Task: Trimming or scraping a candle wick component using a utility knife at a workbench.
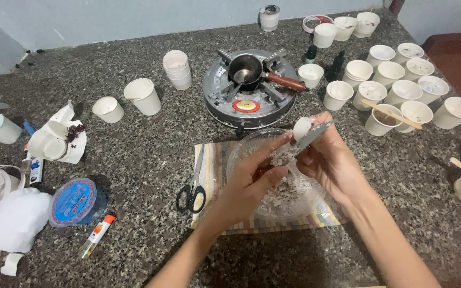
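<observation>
2 bare hands over a clear glass bowl [273, 197] at lower centre of the frame, on a striped mat [212, 176] on the speckled worktop [134, 154]. Right hand [331, 162]: grip closed on a knife [311, 136], blade against a white wax lump [302, 128]. Left hand [252, 184]: fingers curled, tips touching the lump from the left; full grip hard to tell. Pale shavings in the bowl. Black-handled scissors [191, 194] just left of the bowl. Small stove [249, 88] with a dark pot [245, 70] above centre. Many white paper cups [396, 80] at upper right.
</observation>
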